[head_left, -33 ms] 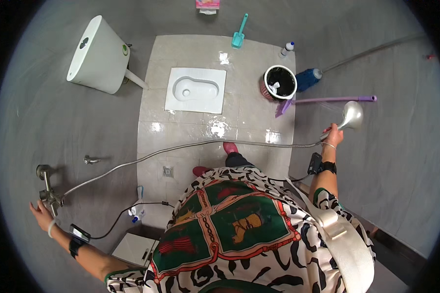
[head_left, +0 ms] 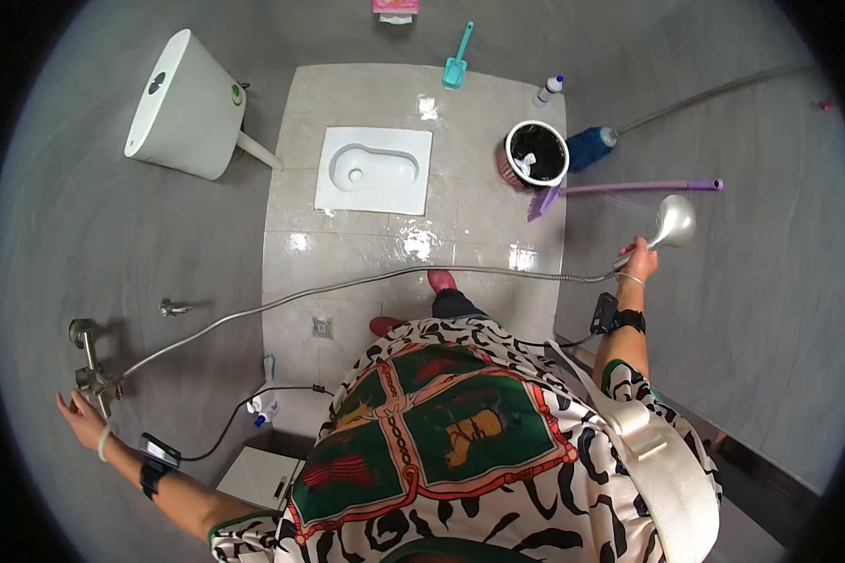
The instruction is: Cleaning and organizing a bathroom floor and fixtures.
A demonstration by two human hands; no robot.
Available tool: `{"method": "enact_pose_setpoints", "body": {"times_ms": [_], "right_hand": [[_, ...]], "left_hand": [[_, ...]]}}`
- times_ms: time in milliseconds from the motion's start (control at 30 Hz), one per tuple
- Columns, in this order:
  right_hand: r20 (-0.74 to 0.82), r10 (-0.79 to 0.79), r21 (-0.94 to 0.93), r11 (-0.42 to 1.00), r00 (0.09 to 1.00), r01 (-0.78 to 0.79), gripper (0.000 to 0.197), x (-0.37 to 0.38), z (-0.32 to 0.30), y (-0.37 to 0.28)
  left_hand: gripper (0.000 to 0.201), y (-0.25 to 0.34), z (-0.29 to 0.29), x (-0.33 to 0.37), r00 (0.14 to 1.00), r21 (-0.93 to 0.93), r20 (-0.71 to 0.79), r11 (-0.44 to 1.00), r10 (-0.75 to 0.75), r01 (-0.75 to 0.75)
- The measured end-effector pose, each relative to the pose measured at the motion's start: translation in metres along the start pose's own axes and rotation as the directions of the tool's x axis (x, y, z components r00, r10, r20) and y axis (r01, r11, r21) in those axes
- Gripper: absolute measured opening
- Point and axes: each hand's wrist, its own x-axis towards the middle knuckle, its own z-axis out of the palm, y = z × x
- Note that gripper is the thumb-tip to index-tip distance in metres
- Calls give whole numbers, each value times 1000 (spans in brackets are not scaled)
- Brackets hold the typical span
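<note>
My right hand point(head_left: 640, 260), stretched out to the right, is closed around the handle of a silvery shower head point(head_left: 674, 222). The head end points up and to the right, away from me. A metal shower hose point(head_left: 366, 279) runs in a slack arc from that handle across to the wall mixer tap point(head_left: 96, 379) at the left. My left hand point(head_left: 86, 424) is at the near side of this tap, its fingers apart and the fingertips beside or against the metal. Whether they touch it is hard to tell.
A white squat toilet point(head_left: 374, 171) is set in the wet tiled floor point(head_left: 479, 235), with a cistern point(head_left: 186, 108) at left. A bin point(head_left: 537, 155), purple broom point(head_left: 629, 188), blue mop point(head_left: 593, 148), bottle point(head_left: 550, 89) and teal scoop point(head_left: 454, 71) stand around the far and right sides.
My left hand has shifted slightly nearer to me and to the right beside the tap. The right hand keeps its hold on the shower head.
</note>
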Motion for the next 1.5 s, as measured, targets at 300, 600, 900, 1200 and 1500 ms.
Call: {"method": "enact_pose_setpoints", "body": {"times_ms": [300, 600, 900, 1200, 1500], "right_hand": [[-94, 172, -109, 977, 981, -182, 12, -9, -70, 56], [-238, 313, -171, 918, 919, -357, 14, -31, -139, 100], [-273, 320, -64, 935, 907, -349, 16, -40, -144, 105], [-180, 362, 21, 931, 915, -364, 15, -42, -109, 101], [-5, 508, 12, 862, 862, -508, 11, -53, -76, 118]], "left_hand": [[23, 95, 79, -145, 912, -458, 140, 842, 385, -285], [24, 54, 165, -235, 521, -436, 759, 899, 391, -41], [27, 24, 175, -261, 442, -358, 855, 926, 273, 120], [28, 11, 171, -261, 437, -365, 867, 902, 239, 231], [28, -3, 162, -275, 437, -272, 886, 939, 158, 210]]}}
